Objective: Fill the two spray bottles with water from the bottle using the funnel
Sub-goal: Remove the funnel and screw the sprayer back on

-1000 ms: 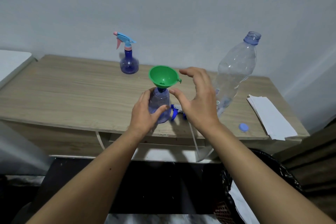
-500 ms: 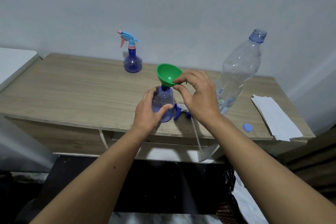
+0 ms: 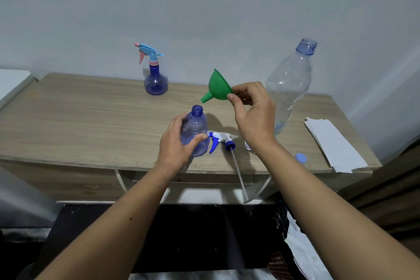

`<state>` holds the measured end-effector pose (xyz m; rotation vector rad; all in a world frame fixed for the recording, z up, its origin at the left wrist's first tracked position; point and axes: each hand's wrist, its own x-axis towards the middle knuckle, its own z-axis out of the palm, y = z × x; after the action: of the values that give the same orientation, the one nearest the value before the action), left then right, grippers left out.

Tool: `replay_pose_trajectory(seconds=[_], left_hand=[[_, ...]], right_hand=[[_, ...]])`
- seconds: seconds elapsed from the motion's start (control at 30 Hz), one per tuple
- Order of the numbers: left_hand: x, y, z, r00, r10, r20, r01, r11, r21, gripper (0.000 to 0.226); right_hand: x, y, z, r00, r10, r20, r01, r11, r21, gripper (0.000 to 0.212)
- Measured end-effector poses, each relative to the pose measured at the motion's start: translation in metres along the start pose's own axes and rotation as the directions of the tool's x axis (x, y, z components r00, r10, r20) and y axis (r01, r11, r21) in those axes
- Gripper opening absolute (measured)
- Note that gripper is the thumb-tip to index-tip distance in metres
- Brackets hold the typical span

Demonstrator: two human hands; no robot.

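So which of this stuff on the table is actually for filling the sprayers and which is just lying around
For the job:
- open spray bottle, in left hand
- funnel, in right hand
- capped spray bottle
- water bottle
- trigger head

Lying about:
- paper
- blue cap

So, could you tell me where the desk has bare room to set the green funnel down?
The wooden desk is bare left of the open spray bottle. It is crowded around the white trigger head, blue cap and white papers.
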<state>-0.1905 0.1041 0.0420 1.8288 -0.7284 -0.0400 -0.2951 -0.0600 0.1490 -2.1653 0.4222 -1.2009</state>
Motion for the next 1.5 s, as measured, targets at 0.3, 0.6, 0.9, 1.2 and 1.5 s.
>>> replay_pose_trajectory(seconds=[0.3,0.6,0.9,1.2,1.5], left_hand=[[0.002,-0.007,0.001,1.000,0.019,-0.006,-0.019,1.000,-0.019,0.068],[0.002,-0.010,0.002,1.000,0.016,0.000,-0.016,0.998,-0.057,0.069],[0.001,-0.012,0.002,1.000,-0.009,0.011,0.009,0.998,-0.055,0.073],[0.002,-0.011,0.002,1.000,0.001,0.010,0.000,0.999,-0.047,0.077],[0.000,-0.006,0.001,1.000,0.004,0.015,-0.003,0.998,-0.060,0.076]], right_hand=[[-0.029,0.048,0.039,0.970,0.243,0.026,-0.237,0.959,-0.154,0.006],[-0.040,0.084,0.071,0.874,0.485,0.032,-0.456,0.841,-0.291,0.006],[-0.038,0.092,0.084,0.869,0.495,0.023,-0.453,0.813,-0.366,0.012],[-0.045,0.084,0.078,0.888,0.457,0.045,-0.416,0.842,-0.342,0.029],[-0.078,0.070,0.035,0.929,0.358,0.100,-0.311,0.896,-0.317,0.025]])
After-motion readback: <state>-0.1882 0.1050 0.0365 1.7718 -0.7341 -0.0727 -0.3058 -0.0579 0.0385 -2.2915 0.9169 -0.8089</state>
